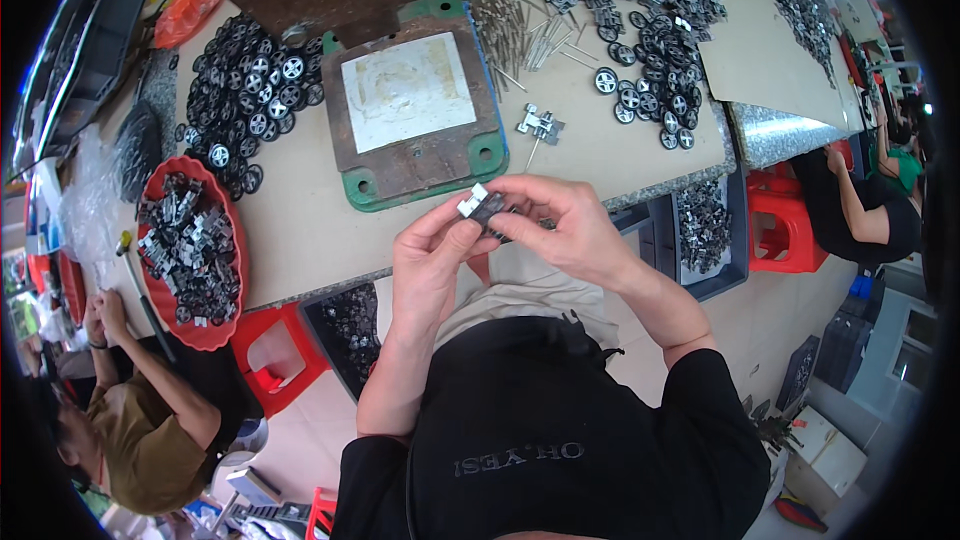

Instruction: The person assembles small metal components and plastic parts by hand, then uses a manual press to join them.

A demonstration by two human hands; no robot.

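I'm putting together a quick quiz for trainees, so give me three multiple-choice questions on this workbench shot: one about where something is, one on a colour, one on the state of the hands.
1. Where does the red tray of small dark parts lie?
A. At the table's left end
B. On the metal plate
C. On the red stool

2. What colour are the corners of the metal plate in the middle of the table?
A. Yellow
B. Green
C. Blue

3. How are the hands at this moment?
A. Both flat on the table
B. One holds a wheel, the other hangs free
C. Both pinch one small dark and silver part

Answers: 1 A, the tray sits at the left end beside the pile of black wheels. 2 B, green shows at the plate's corners. 3 C, the left hand and right hand meet on the small part above the table edge.
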